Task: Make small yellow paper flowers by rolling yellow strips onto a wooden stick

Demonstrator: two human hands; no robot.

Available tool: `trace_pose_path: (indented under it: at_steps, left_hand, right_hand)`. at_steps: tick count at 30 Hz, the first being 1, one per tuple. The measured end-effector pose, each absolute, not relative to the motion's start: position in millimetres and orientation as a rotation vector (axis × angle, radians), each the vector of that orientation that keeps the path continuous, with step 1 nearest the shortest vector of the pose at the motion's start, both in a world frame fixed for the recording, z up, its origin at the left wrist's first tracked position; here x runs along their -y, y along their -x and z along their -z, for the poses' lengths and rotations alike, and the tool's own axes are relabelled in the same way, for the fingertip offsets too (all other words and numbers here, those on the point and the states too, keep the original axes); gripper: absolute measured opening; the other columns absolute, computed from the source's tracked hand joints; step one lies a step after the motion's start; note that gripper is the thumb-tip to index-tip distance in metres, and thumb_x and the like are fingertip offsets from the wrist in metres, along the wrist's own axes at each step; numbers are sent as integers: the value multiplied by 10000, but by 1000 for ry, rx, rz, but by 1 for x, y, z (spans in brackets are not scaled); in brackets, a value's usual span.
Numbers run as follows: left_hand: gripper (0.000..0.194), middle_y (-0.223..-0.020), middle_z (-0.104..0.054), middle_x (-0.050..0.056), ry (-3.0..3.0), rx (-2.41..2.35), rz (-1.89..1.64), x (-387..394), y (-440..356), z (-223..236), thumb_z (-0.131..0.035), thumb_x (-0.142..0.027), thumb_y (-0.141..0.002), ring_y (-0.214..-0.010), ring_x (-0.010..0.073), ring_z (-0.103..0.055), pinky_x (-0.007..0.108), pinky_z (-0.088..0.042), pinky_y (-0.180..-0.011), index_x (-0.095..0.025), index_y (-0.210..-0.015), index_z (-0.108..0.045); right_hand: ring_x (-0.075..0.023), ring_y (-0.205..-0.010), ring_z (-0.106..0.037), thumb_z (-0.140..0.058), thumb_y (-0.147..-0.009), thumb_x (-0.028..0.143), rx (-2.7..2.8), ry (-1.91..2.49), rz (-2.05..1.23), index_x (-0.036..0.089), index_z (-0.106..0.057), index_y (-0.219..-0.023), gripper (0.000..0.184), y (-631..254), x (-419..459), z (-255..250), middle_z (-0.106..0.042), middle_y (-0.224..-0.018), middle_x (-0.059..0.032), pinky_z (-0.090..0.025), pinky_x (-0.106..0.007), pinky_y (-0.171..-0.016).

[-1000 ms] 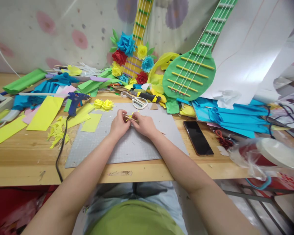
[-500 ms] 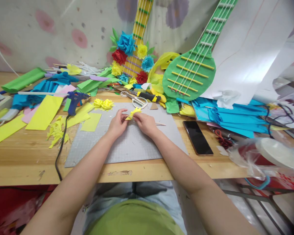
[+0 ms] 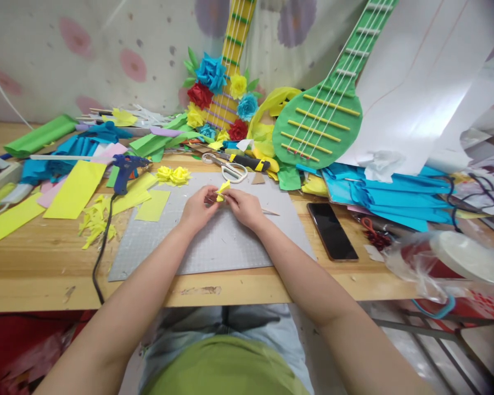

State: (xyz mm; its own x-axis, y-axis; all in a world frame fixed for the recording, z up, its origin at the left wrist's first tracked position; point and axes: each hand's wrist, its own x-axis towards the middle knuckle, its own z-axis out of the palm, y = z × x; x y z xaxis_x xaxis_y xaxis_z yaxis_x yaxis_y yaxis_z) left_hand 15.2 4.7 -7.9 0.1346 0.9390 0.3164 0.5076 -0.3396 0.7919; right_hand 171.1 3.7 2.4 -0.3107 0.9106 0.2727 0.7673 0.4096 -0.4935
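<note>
My left hand and my right hand meet over the grey cutting mat, both pinched on a small piece of yellow paper that sticks up between the fingertips. A thin wooden stick pokes out to the right from under my right hand. Two finished yellow paper flowers lie at the mat's far left corner. Scissors rest just beyond the mat.
A blue glue gun with a black cord lies left of the mat among yellow sheets and scraps. A black phone lies to the right. Paper guitars, one green, lean on the wall. Blue paper and a plastic bag crowd the right.
The yellow paper has been gathered from a flat spread between the fingers into a tighter, upright bunch. Both hands have shifted slightly away from me on the mat.
</note>
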Motion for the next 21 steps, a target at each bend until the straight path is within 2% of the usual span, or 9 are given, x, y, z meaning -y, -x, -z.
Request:
trace_pose_path:
  at_steps: [8, 12, 21]
  left_hand:
    - [340, -857, -621, 19, -1921, -1390, -1131, -3, -17, 5, -634, -319, -643, -753, 114, -582, 260, -490, -710, -182, -938, -534]
    - [237, -850, -630, 14, -1928, -1393, -1123, -4, -16, 5, -564, -261, -695, -744, 106, -585, 254, -486, -721, -183, -919, -548]
    - [260, -861, -636, 11, -1981, -1392, -1086, -6, -10, 9, -504, -193, -704, -740, 102, -584, 234, -474, -700, -191, -956, -565]
  right_hand:
    - [-123, -940, -565, -352, -879, 297, 2159, 1405, -365, 246, -569, -1042, 277, -171, -4, -3, -626, -1057, 13, -390, -218, -772]
    - [-122, -946, -564, -353, -882, 316, 2173, 1406, -332, 244, -576, -1043, 285, -172, -6, 0, -625, -1063, 8, -385, -219, -790]
    - [-125, -949, -558, -342, -884, 311, 2199, 1473, -372, 259, -548, -1092, 298, -171, -3, -5, -613, -1094, 10, -390, -227, -781]
